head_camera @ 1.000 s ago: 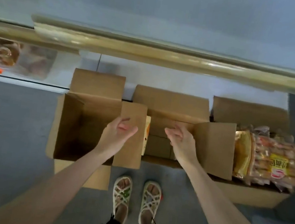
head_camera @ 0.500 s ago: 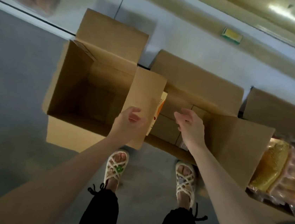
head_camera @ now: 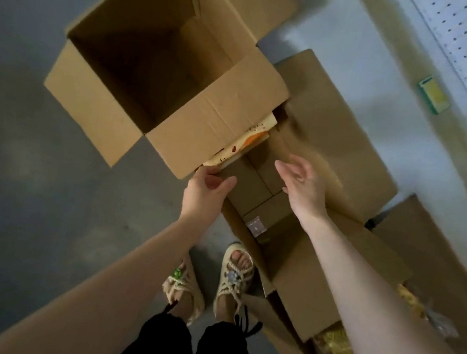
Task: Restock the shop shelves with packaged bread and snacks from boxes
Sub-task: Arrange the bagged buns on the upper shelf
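Since a moment ago our left hand [head_camera: 205,192] has slid off the face of the flap [head_camera: 218,117] to its near corner, and our right hand [head_camera: 305,189] has spread wider above the middle box [head_camera: 334,124]. At that corner the left fingers [head_camera: 208,171] touch the end of a pale packet [head_camera: 249,139] with orange print, wedged between the flap and the middle box. Their tips are hidden, so we cannot tell whether they grip it. Our right fingers [head_camera: 284,168] are apart and hold nothing, hovering over the small cartons [head_camera: 254,190] inside. The empty box [head_camera: 96,97] stands open on the grey floor [head_camera: 19,210] to the left. Bagged bread [head_camera: 334,345] lies in a third box [head_camera: 421,256] at lower right, beside our right forearm. Our sandals [head_camera: 234,276] stand near the middle box.
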Available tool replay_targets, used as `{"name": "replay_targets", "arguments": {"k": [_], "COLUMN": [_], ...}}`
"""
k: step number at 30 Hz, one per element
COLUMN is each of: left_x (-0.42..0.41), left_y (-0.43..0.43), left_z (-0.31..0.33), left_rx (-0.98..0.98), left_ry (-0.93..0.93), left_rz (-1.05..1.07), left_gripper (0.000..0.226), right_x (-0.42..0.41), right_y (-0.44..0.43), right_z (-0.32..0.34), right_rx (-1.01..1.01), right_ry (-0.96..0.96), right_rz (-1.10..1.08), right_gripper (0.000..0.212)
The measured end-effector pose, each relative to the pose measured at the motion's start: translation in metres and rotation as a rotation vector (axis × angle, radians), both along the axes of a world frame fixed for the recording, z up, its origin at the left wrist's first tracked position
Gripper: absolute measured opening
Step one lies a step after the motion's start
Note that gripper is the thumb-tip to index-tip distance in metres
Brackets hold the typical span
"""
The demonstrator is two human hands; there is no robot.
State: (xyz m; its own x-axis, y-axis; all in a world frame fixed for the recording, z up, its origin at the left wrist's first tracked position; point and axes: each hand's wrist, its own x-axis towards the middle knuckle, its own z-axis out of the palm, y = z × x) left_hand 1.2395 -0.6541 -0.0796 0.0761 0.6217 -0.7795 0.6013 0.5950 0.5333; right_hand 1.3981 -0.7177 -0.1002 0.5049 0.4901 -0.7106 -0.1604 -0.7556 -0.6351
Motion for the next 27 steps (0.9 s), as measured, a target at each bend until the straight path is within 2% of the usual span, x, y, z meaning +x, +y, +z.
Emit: {"name": "replay_targets", "arguments": {"k": [9,12,17,27], "left_x": [0.009,0.011,0.011,0.014], "left_y": [-0.039,-0.039,-0.037,-0.023], "left_z": [-0.076,-0.097,-0.124,-0.169], "left_rx": [0.024,0.031,0.029,0.075], "left_ry": [-0.051,-0.103,-0.185,-0.193], "left_rz": [0.418,0.497,0.529,0.559], "left_gripper": [0.070,0.076,0.083,0.075], "right_x": [0.018,0.020,0.023,0.036], "right_y": [0.003,0.013,0.026,0.052], "right_z": [-0.075,-0.096,-0.119,-0.152], "right_rx": [0.022,0.065,0.079,0.102], "right_ry": [-0.033,-0.039,-0.057,-0.108], "right_rz": [0.206,0.201,0.237,0.283], "right_gripper": [0.065,0.068,0.076,0.089]}}
